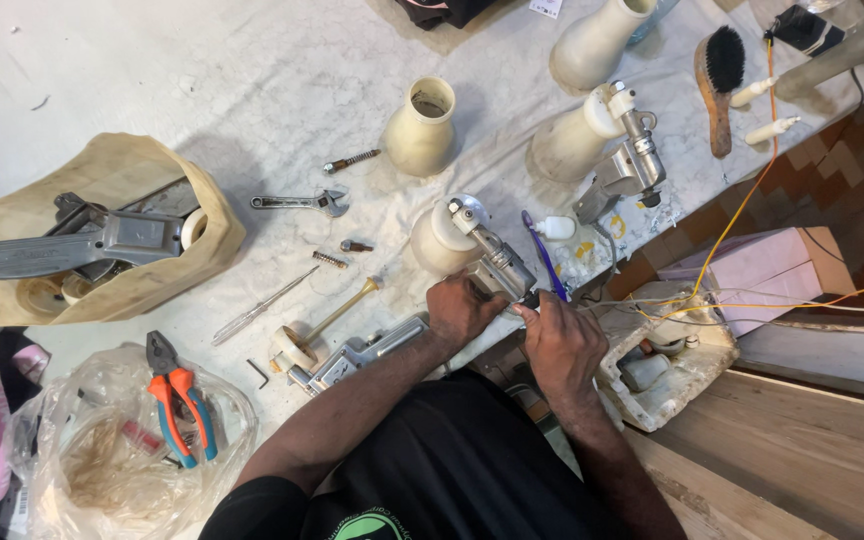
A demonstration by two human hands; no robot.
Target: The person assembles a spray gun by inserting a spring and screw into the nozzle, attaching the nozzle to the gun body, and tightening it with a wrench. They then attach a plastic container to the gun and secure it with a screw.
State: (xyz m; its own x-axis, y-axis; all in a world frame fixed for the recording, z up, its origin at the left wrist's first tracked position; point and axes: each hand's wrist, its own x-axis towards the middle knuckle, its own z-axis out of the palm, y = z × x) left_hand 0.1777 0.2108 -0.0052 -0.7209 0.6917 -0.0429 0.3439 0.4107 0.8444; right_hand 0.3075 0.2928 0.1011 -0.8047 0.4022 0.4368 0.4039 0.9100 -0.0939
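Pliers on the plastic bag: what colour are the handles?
Orange and blue pliers, head view.

Both arms bare from elbow down, reaching fwd from the torso at btm centre. Left forearm runs up and to the right, wrist about straight; left hand palm-down, knuckles up, fingers curled shut in a grip — fingertips hidden underneath. Right forearm comes up from btm right, angled up-left, wrist bent slightly inward. Right hand back toward the camera, thumb and index pinched together at its upper left. Hands close together, just apart — right one sits a bit nearer the body.
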